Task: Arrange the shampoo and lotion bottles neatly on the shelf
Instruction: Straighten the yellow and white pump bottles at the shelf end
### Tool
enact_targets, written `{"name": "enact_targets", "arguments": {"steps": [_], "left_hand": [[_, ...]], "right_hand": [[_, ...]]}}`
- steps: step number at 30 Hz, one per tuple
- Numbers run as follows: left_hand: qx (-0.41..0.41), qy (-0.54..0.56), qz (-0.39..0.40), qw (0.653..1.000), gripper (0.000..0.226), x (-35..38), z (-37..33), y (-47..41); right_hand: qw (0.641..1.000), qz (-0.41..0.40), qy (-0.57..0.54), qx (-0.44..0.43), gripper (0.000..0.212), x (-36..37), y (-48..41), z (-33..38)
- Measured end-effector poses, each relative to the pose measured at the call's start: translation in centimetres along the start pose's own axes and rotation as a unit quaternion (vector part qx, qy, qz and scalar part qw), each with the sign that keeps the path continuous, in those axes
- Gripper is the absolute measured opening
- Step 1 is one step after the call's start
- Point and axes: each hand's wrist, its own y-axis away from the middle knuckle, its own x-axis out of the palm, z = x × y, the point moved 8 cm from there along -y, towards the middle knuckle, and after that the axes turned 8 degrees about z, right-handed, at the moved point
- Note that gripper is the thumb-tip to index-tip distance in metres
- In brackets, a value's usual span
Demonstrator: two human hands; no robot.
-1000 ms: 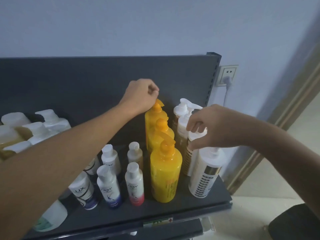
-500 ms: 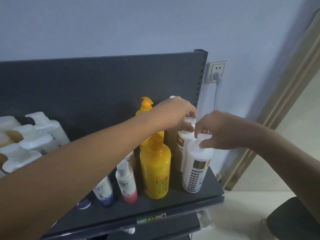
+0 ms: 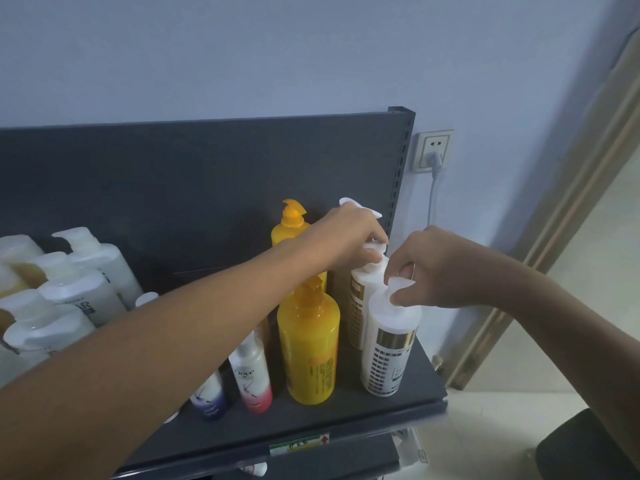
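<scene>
On the dark grey shelf (image 3: 311, 422) stand rows of bottles. At the right end is a row of white-and-gold pump bottles. My right hand (image 3: 440, 268) pinches the pump head of the front white pump bottle (image 3: 388, 355). My left hand (image 3: 349, 233) grips the pump head of the second white pump bottle (image 3: 360, 299) behind it; a third pump nozzle (image 3: 349, 202) pokes out above my knuckles. To their left stands a row of yellow pump bottles (image 3: 308, 344), the rear one (image 3: 291, 223) by the back panel. Small Dove bottles (image 3: 251, 375) stand further left, partly hidden by my left forearm.
Several white flip-cap bottles (image 3: 79, 289) crowd the shelf's left side. A wall socket (image 3: 433, 150) with a plugged cable sits right of the shelf's upright. A door frame (image 3: 554, 237) runs along the right. A dark object (image 3: 585, 448) lies on the floor at lower right.
My left hand moved from the rear yellow bottle's pump to the second white pump bottle. My right hand dropped onto the front white bottle's pump head. The view shifted slightly right.
</scene>
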Motion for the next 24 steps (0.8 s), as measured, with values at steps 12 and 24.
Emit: {"name": "enact_targets", "arguments": {"steps": [12,24], "left_hand": [[0.000,-0.001,0.036,0.999,0.012,0.5,0.2,-0.3],[-0.019,0.075,-0.014,0.997,0.024,-2.9,1.8,0.7]], "right_hand": [[1.000,0.013,0.012,-0.004,0.032,0.2,-0.6,0.4],[0.999,-0.016,-0.041,0.023,0.030,-1.8,-1.6,-1.9]]}}
